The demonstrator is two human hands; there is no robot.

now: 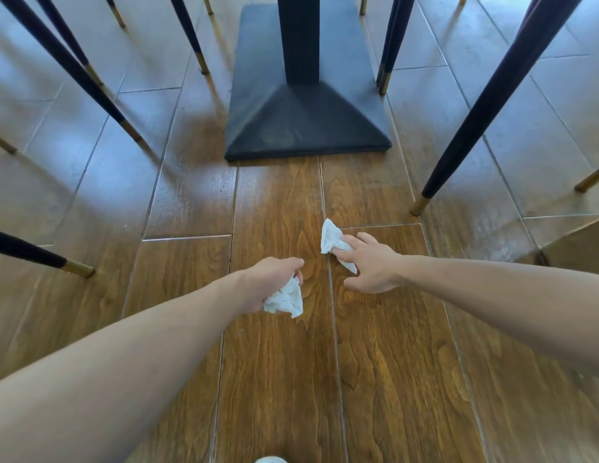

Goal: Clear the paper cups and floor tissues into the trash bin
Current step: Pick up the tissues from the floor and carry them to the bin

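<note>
Seen from above, 2 bare forearms reach toward a wood-plank floor. In the centre of the frame, the left hand is curled closed around a crumpled white tissue, which bulges out below the fingers. Just right of it, the right hand is spread partly open, its fingertips pinching a second white tissue that touches the floor. At the upper centre stands a black table base. Dark chair legs with gold tips slant in from both upper corners. No trash bin or paper cups are visible.
</note>
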